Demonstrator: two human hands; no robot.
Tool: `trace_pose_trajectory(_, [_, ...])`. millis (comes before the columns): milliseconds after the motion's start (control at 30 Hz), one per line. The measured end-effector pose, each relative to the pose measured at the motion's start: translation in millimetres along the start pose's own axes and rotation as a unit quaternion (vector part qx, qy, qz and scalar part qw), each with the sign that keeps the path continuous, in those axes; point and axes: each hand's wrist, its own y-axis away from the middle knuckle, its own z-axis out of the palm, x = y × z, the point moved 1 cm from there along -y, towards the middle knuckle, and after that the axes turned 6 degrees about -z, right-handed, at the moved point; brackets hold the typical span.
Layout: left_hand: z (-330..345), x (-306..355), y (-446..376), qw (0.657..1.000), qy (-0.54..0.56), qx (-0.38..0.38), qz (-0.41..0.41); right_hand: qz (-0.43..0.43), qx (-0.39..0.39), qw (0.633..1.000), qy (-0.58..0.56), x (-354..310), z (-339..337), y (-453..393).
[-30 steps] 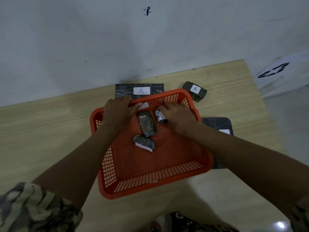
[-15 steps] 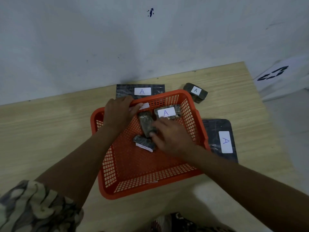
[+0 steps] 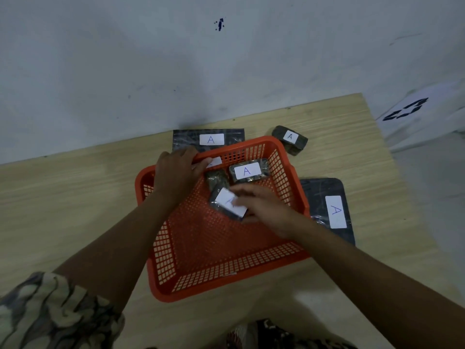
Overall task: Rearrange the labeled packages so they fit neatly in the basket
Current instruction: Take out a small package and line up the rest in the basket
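1. The right hand has its fingers closed round a small dark package near the middle of the orange basket, thumb under the near edge; the package is blurred and tilted, its white label face up, where half a second ago it lay label-down on the basket floor
2. The left hand still curls over the basket's far-left rim, fingers bent and pressing on a labelled package tucked against the far wall; only a strip of that label shows, so how firmly it is held I cannot tell
3. Just right of it, a package with a clear "A" label now lies flat in the far-right corner; a second ago the right hand was still setting it there
4. Between these, an unlabelled-side package lies lengthwise on the floor, touching the one being turned
5. Outside the basket, on the wooden table: a flat package behind the far wall, a small block at far right, a large flat package to the right
6. My reading: the far row is filling label-up, and the turned package likely goes next to it; the three outside remain to be fitted
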Motion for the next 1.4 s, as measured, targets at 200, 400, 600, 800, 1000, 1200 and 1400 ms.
trace_pose_trajectory(200, [0,-1,1,1.0,-0.004,-0.001,-0.001,-0.006,0.057,0.997,-0.05,-18,-20,-2])
trace_pose_trajectory(400, [-1,0,2,1.0,-0.006,-0.004,-0.004,-0.06,0.046,0.889,0.452,-14,-35,-14])
trace_pose_trajectory(600, [-1,0,2,1.0,-0.013,-0.014,-0.01,-0.072,0.076,0.84,0.532,-11,-28,-21])
trace_pose_trajectory(800, [-2,1,2,1.0,-0.006,-0.014,-0.012,-0.112,0.148,0.786,0.589,-2,-20,-15])
trace_pose_trajectory(1000, [-1,-1,1,1.0,-0.011,-0.006,-0.01,-0.116,0.181,0.769,0.603,6,-19,-12])
trace_pose_trajectory(1200, [-1,-1,2,1.0,-0.01,-0.006,-0.007,-0.138,0.18,0.742,0.63,8,-15,-9])
trace_pose_trajectory(1400, [-1,-1,1,1.0,-0.01,-0.005,-0.004,-0.251,0.088,0.73,0.63,1,25,-14])
